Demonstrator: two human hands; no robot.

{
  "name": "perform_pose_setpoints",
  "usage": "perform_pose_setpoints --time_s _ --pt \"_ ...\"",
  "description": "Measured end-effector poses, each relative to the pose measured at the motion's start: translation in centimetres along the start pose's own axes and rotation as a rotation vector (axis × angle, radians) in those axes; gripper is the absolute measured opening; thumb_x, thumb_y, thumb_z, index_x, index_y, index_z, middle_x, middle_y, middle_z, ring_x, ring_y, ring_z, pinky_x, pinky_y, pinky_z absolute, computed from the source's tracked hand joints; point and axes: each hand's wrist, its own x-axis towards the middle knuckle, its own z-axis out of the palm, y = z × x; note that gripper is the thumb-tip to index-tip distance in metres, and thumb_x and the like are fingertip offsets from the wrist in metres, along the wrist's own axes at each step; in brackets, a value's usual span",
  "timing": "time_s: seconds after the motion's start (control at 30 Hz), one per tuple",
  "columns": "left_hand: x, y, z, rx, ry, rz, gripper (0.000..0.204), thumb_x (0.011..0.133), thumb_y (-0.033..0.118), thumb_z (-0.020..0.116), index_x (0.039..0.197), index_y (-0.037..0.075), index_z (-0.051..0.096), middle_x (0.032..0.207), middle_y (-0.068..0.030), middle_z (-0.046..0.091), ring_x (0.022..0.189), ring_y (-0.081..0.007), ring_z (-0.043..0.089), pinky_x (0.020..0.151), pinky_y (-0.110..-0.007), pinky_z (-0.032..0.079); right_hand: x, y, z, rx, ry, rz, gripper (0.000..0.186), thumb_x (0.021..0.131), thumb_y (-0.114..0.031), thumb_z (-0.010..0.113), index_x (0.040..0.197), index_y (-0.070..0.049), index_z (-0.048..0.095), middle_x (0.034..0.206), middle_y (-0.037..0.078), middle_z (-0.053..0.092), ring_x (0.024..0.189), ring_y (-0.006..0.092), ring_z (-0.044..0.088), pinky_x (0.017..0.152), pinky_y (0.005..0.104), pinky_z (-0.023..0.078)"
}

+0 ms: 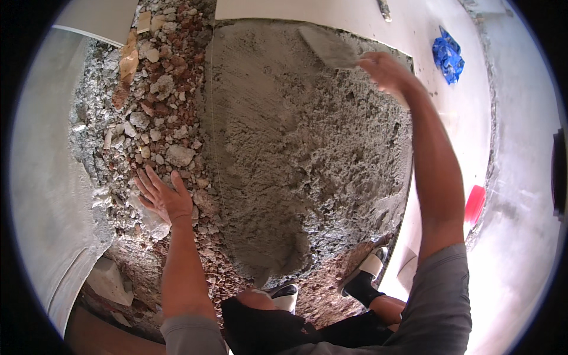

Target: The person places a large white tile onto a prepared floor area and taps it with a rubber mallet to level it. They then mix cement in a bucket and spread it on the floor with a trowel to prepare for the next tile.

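Note:
My right hand (pixel 390 76) is closed round the handle of a trowel (pixel 329 48), whose flat blade lies on the far right part of a bed of wet grey mortar (pixel 260 112). The mortar is smoother at the far left and rough and lumpy toward the middle and right. My left hand (pixel 165 198) rests with fingers spread on a strip of broken stone and brick rubble (pixel 163 121), left of the mortar. The trowel's handle is mostly hidden in my fist. A thin pale line runs along the mortar's left edge.
Large pale tiles (pixel 307 10) border the mortar at the far side and right. On them lie a crumpled blue plastic bag (pixel 448 56) and a red object (pixel 475 204). A concrete block (pixel 109 283) sits at lower left. My sandalled feet are at the near edge; walls stand left and right.

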Motion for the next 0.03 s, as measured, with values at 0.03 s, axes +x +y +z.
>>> perform_pose_setpoints --time_s 0.03 --pt "0.10 0.08 -0.02 0.001 -0.004 -0.007 0.071 0.093 0.057 0.038 0.150 0.018 0.021 0.155 -0.0085 0.019 0.145 -0.0275 0.009 0.115 -0.052 0.004 -0.32 0.99 -1.62 -0.021 -0.026 0.058 0.047 0.093 -0.045 0.050 0.123 -0.010 0.060 0.119 0.014 0.061 0.092 0.0297 0.062 0.087 0.0521 0.052"
